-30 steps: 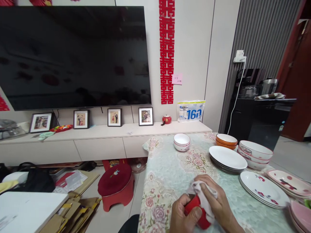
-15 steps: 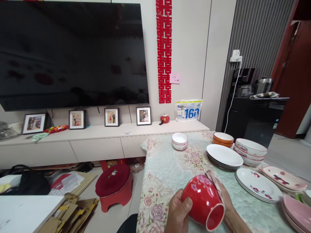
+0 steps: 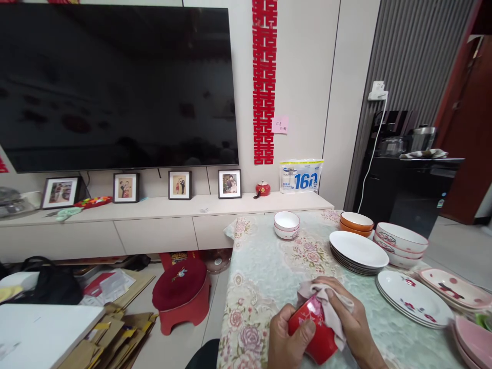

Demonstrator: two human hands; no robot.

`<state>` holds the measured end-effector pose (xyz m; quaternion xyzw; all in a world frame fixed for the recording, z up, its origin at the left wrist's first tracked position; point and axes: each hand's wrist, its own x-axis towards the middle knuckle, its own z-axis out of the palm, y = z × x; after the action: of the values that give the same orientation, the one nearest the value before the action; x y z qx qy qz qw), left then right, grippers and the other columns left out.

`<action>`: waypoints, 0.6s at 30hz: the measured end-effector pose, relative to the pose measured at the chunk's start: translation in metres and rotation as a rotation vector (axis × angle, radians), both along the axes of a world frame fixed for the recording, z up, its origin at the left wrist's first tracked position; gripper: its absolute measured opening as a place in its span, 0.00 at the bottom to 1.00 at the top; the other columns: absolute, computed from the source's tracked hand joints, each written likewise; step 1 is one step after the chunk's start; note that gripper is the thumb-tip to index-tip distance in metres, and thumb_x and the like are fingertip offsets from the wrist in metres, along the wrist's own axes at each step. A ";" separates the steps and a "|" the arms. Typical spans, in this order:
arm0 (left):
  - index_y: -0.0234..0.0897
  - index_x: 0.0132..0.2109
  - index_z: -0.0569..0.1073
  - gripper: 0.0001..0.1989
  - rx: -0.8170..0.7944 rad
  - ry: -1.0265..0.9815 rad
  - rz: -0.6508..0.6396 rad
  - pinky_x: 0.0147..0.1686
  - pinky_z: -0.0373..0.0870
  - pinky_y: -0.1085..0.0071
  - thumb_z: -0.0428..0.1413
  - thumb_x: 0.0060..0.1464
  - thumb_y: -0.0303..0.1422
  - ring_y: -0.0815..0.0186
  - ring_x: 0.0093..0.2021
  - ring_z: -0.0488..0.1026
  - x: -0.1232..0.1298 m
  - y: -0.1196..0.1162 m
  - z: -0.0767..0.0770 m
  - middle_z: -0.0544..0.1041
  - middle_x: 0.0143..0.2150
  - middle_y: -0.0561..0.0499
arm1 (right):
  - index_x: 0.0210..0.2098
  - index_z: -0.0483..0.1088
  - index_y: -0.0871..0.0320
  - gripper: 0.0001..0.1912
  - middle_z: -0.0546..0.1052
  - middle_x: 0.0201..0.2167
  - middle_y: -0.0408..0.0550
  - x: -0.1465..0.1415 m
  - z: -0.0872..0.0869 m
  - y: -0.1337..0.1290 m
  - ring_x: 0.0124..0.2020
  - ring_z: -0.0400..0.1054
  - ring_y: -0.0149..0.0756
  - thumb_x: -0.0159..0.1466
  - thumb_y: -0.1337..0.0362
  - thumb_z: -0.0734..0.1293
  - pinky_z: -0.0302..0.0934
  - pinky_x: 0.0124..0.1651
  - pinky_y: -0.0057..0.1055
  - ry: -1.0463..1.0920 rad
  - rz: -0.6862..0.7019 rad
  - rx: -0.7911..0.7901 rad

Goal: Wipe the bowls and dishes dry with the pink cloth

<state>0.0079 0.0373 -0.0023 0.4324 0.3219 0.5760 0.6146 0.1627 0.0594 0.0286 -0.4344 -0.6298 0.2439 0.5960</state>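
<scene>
A shiny red bowl (image 3: 315, 335) with a pink flower pattern is held tilted over the near part of the table. My left hand (image 3: 288, 335) grips its left side, thumb across the outer wall. On the bowl's upper right side lies a pale pinkish cloth (image 3: 332, 312), pressed there by my right hand (image 3: 351, 318), whose fingers are bent over it. The cloth and hands hide part of the bowl, including its foot.
A flowered tablecloth (image 3: 253, 277) covers the table. Two small bowls (image 3: 286, 225) stand at its back. Along the right are orange bowls (image 3: 356, 223), white plates (image 3: 358, 249), large bowls (image 3: 402, 243), flowered plates (image 3: 415, 297) and pink dishes (image 3: 474, 338). Left of it stands a red stool (image 3: 182, 294).
My right hand has moved from the bowl's far right side up over its top with the cloth, which now covers more of it. The bowl has turned, and its foot ring no longer shows.
</scene>
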 end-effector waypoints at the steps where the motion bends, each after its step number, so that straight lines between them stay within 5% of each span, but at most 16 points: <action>1: 0.38 0.24 0.63 0.26 0.004 0.030 0.026 0.24 0.51 0.73 0.66 0.40 0.52 0.73 0.23 0.52 0.000 -0.001 0.003 0.60 0.19 0.57 | 0.41 0.79 0.54 0.17 0.80 0.43 0.51 -0.002 0.001 -0.002 0.47 0.73 0.46 0.66 0.51 0.64 0.68 0.50 0.34 -0.060 0.010 0.045; 7: 0.37 0.25 0.66 0.25 0.031 0.113 0.049 0.26 0.53 0.73 0.66 0.41 0.52 0.72 0.24 0.53 -0.003 -0.003 0.009 0.61 0.21 0.57 | 0.45 0.77 0.51 0.15 0.78 0.45 0.50 -0.009 0.003 -0.005 0.48 0.71 0.45 0.68 0.54 0.62 0.65 0.52 0.36 -0.238 0.063 0.160; 13: 0.39 0.23 0.61 0.27 0.015 0.091 -0.058 0.25 0.51 0.73 0.67 0.40 0.51 0.72 0.23 0.54 -0.006 0.000 -0.006 0.59 0.19 0.58 | 0.30 0.72 0.57 0.24 0.74 0.28 0.47 0.009 -0.005 0.009 0.30 0.67 0.38 0.68 0.45 0.59 0.63 0.35 0.31 -0.015 0.136 -0.185; 18: 0.38 0.26 0.63 0.23 -0.064 -0.156 -0.052 0.25 0.55 0.74 0.68 0.40 0.46 0.72 0.23 0.58 -0.010 0.002 0.002 0.64 0.21 0.57 | 0.32 0.72 0.59 0.25 0.72 0.26 0.46 0.015 -0.008 0.009 0.28 0.64 0.36 0.62 0.41 0.65 0.58 0.31 0.29 0.131 0.291 -0.351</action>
<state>-0.0020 0.0393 -0.0004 0.3745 0.2801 0.5813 0.6660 0.1775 0.0688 0.0202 -0.4193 -0.5938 0.4608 0.5092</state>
